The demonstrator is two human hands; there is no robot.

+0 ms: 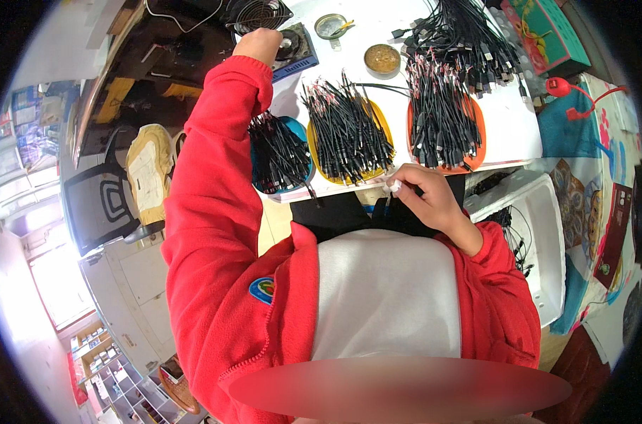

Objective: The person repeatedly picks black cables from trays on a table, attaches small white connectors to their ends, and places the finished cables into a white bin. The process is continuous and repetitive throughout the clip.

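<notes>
We wear an open red fleece jacket with a blue-edged badge, a white top and, seemingly, black trousers.

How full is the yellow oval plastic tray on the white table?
Full: thin black cables cover most of the tray, leaving mainly its yellow rim showing.

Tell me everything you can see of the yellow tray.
The yellow tray is rounded, oblong and looks like plastic. It sits on the white table by the near edge, between the blue tray and the orange tray. Black cables heaped in it hide most of its inside. The right hand is close, apparently not touching.
</notes>
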